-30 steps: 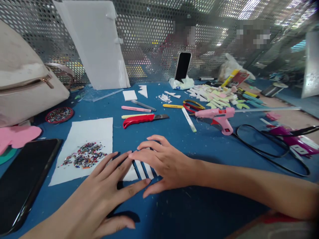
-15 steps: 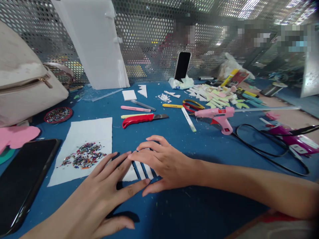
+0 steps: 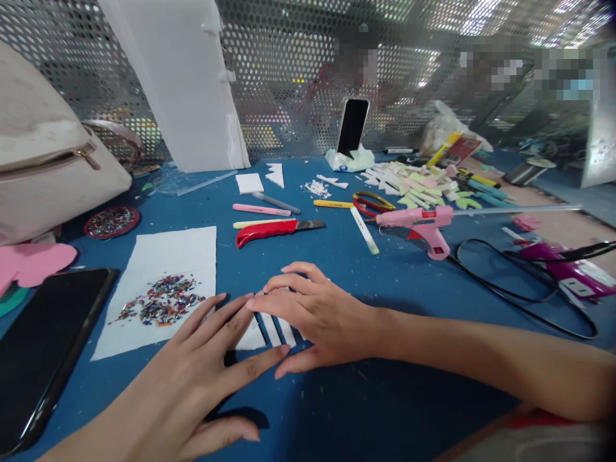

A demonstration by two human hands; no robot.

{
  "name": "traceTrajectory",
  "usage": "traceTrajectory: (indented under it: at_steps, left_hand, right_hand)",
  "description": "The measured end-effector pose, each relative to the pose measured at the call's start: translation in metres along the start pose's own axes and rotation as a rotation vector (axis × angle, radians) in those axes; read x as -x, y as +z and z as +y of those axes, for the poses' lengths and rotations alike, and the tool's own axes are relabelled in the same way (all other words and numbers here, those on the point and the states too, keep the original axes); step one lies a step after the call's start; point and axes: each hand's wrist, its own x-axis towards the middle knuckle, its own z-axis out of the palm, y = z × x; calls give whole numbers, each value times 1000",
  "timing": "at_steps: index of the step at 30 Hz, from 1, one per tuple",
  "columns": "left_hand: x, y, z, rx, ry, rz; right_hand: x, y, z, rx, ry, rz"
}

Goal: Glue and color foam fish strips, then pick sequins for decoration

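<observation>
The print on the yellow pen [image 3: 333, 204] is too small to read from here. A red-rimmed round dish [image 3: 136, 224] holds glittery bits, and similar bits [image 3: 166, 300] lie heaped on a white sheet [image 3: 192, 250]. White strips [image 3: 270, 330] lie on the blue table [image 3: 385, 398] between the hands, partly covered by the right hand [image 3: 327, 317], fingers loosely spread and curved; the left hand [image 3: 205, 359] has its fingers splayed, one fingertip at the strips' near ends.

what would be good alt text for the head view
Left hand and right hand rest over white strips on a blue table, beside paper holding shiny bits. Beyond lie a red-handled knife and, further right, a pink glue gun.
</observation>
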Motion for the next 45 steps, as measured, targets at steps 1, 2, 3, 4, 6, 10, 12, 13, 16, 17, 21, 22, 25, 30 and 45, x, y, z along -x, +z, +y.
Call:
traceTrajectory:
  at_steps: [1, 2, 3, 4, 6, 10, 12, 13, 16, 17, 21, 22, 25, 30, 45]
  left_hand:
    - [0, 0, 0, -2, 0, -3]
    - [1, 0, 0, -3, 2, -8]
    - [1, 0, 0, -4, 1, -12]
    - [1, 0, 0, -6, -2, -16]
    - [1, 0, 0, -4, -2, -21]
    - [0, -1, 0, 16, -10, -23]
    - [-1, -1, 0, 29, -20, -10]
    - [-1, -1, -1, 35, -23, -4]
    - [-1, -1, -1, 56, -28, 0]
    - [-1, -1, 0, 62, -30, -8]
    - [1, 0, 0, 62, -35, -17]
    - [1, 0, 0, 58, -30, -12]
    - [1, 0, 0, 27, -13, -12]
    - [1, 1, 0, 0, -2, -33]
    - [-4, -3, 2, 36, -35, -22]
  right_hand:
    - [0, 0, 0, -1, 0, 2]
    - [0, 0, 0, -3, 1, 8]
    - [0, 1, 0, -5, -1, 12]
    - [0, 1, 0, -7, -2, 14]
    - [0, 1, 0, -8, -3, 14]
    - [0, 1, 1, -10, -1, 2]
    - [0, 1, 1, -12, 3, -5]
    - [1, 1, 1, -11, 3, -5]
    - [0, 1, 1, -8, -3, 3]
    - [0, 1, 1, -9, -4, 4]
    - [0, 0, 0, -17, -5, -1]
    - [0, 0, 0, -20, -7, 0]
    - [-1, 0, 0, -26, -11, 2]
    - [-1, 0, 0, -20, -4, 6]
    - [12, -2, 9, -25, 39, 86]
